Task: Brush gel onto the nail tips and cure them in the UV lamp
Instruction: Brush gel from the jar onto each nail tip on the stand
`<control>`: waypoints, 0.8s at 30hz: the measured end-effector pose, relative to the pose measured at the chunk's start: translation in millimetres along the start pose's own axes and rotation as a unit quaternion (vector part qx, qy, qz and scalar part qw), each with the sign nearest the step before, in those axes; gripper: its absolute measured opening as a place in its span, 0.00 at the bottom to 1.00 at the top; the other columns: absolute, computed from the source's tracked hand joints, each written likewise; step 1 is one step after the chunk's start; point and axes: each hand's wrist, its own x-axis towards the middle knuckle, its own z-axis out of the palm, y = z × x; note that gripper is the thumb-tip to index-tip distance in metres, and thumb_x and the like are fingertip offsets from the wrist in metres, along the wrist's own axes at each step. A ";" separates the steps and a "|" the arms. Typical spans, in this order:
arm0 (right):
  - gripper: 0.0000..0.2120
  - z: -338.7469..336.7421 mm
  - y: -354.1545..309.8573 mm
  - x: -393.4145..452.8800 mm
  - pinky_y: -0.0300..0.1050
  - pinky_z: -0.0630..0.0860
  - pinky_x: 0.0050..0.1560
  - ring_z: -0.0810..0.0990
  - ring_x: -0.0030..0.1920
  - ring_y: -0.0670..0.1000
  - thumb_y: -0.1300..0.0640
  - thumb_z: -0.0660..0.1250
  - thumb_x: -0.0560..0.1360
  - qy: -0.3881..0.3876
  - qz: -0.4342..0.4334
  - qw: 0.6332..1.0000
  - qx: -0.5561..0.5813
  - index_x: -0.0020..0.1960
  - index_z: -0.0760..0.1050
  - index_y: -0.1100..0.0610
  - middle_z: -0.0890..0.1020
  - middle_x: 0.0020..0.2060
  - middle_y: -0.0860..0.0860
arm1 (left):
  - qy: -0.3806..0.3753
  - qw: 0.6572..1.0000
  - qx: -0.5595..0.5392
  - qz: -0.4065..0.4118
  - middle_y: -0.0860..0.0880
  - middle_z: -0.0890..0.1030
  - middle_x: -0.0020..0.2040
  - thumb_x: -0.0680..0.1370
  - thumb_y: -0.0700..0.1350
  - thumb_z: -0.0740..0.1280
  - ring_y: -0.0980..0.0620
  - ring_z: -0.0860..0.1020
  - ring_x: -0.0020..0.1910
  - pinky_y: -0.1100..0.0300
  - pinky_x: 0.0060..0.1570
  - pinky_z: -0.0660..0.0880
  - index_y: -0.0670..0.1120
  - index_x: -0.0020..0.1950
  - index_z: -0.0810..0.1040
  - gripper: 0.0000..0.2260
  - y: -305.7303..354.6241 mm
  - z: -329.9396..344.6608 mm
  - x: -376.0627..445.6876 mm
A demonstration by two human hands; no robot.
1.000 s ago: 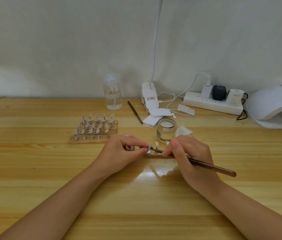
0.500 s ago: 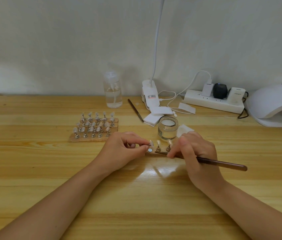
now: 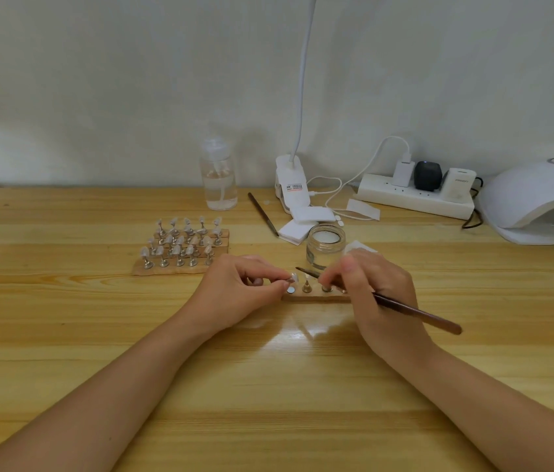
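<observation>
1. The wooden table [image 3: 64, 335] fills the lower part of the view, with a pale wall behind it.
2. The white UV lamp [image 3: 537, 199] sits at about 3 o'clock from the hands, well apart from them, its mouth facing the table's middle.
3. A power strip [image 3: 411, 197] with three plugs lies at 1 o'clock, against the wall.
4. A clip lamp [image 3: 292, 185] with a white gooseneck stands at 12 o'clock; white pads [image 3: 306, 221] lie just in front of it.
5. A clear pump bottle [image 3: 218, 175] stands at 11 o'clock.
6. The right hand [image 3: 377, 294] has its fingers curled round a brown brush [image 3: 415, 313], whose tip points toward 10 o'clock over the strip.
7. The left hand [image 3: 241, 294] pinches a nail tip [image 3: 293, 276] between thumb and forefinger, raised just above the strip's left end.
8. A rack of nail tips [image 3: 182, 247] on metal stands lies at 10 o'clock from the left hand.
9. A glass jar [image 3: 325, 245], open, stands just behind the hands.
10. A small wooden strip [image 3: 316, 296] lies between the hands, bearing metal stands.
11. A spare brush [image 3: 263, 214] lies at 12 o'clock, beside the pads.
</observation>
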 end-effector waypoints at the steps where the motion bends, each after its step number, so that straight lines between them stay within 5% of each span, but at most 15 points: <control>1: 0.20 1.2 0.2 1.0 0.29 0.68 0.43 0.75 0.38 0.37 0.54 0.53 0.76 -0.010 -0.004 1.000 -0.016 0.34 0.79 0.59 0.75 0.32 0.37 | -0.001 1.000 0.000 0.001 0.55 0.80 0.35 0.70 0.37 0.72 0.58 0.68 0.31 0.71 0.31 0.65 0.52 0.40 0.84 0.08 0.1 0.1 0.2; 7: 0.23 -1.7 0.6 -4.6 0.35 0.70 0.41 0.75 0.32 0.41 0.56 0.53 0.76 0.004 -0.012 1.000 0.029 0.28 0.77 0.59 0.78 0.26 0.48 | 0.008 1.000 0.007 0.003 0.52 0.82 0.36 0.70 0.38 0.71 0.61 0.69 0.30 0.73 0.31 0.66 0.52 0.40 0.83 0.09 0.8 0.8 -1.3; 12: 0.19 0.5 -1.2 0.4 0.29 0.69 0.41 0.76 0.37 0.39 0.53 0.53 0.76 -0.012 -0.001 1.000 -0.010 0.34 0.78 0.56 0.76 0.32 0.37 | 0.001 1.000 0.005 0.006 0.48 0.82 0.38 0.71 0.37 0.71 0.59 0.69 0.31 0.71 0.31 0.66 0.48 0.44 0.84 0.06 1.7 1.2 -2.1; 17: 0.22 -2.3 -0.5 -4.3 0.39 0.71 0.40 0.76 0.33 0.43 0.54 0.52 0.76 0.015 0.009 0.998 0.058 0.28 0.77 0.56 0.79 0.26 0.49 | 0.002 1.000 0.003 0.008 0.49 0.82 0.39 0.71 0.37 0.71 0.60 0.70 0.31 0.73 0.30 0.66 0.48 0.44 0.83 0.06 1.0 1.3 -1.8; 20: 0.19 -2.7 -2.2 -1.7 0.37 0.73 0.39 0.77 0.35 0.43 0.51 0.52 0.76 0.016 0.038 0.997 0.065 0.32 0.76 0.51 0.79 0.29 0.47 | -0.001 1.000 0.004 0.008 0.51 0.82 0.38 0.70 0.37 0.71 0.62 0.72 0.31 0.73 0.31 0.67 0.47 0.44 0.83 0.06 0.2 1.4 -1.5; 24: 0.21 -0.3 -1.9 -0.4 0.32 0.72 0.39 0.78 0.36 0.41 0.51 0.53 0.76 -0.020 0.043 0.998 0.052 0.34 0.78 0.56 0.79 0.30 0.44 | 0.006 1.000 -0.002 0.007 0.51 0.83 0.38 0.70 0.36 0.72 0.63 0.73 0.32 0.73 0.32 0.66 0.46 0.45 0.84 0.07 -1.0 2.2 0.2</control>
